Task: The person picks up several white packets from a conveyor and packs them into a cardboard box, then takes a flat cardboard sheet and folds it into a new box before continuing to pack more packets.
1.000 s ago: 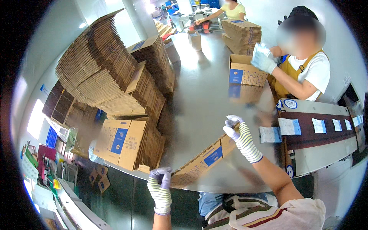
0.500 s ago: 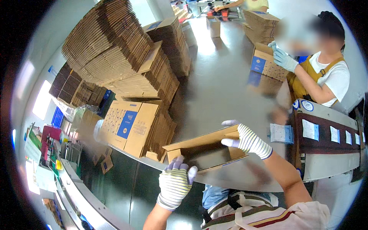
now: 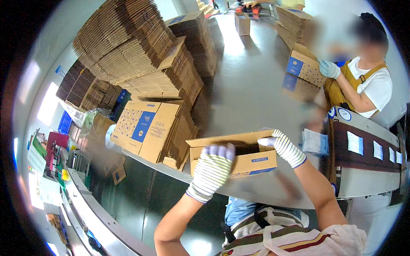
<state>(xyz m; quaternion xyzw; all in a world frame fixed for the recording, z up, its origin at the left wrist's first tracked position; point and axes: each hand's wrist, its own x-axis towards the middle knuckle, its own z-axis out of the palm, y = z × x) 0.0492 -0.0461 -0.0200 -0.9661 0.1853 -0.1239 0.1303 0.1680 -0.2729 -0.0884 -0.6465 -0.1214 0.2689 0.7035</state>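
A small cardboard box point(image 3: 255, 164) with blue printing stands in front of me near the table's edge, its top open and its inside dark. My right hand point(image 3: 287, 148), in a striped glove, grips the far right corner, thumb over the opening and fingers behind the wall. At the box's left end is my left hand point(image 3: 212, 171), also gloved, with fingers stretched over the near edge and slightly blurred. Just left of the box, a row of flattened cartons point(image 3: 165, 135) leans together, blue panels on the front one.
Tall stacks of folded cartons point(image 3: 124, 51) fill the table's left side. Across the grey table point(image 3: 243, 94), a gloved co-worker point(image 3: 356, 83) handles another box point(image 3: 304, 68). At right, a conveyor belt point(image 3: 363, 158) carries flat packets, with more packets point(image 3: 315, 142) beside it.
My left hand has moved up and right, onto the box's near edge. The box's near side has come up into view. The co-worker's hand has lowered beside the other box.
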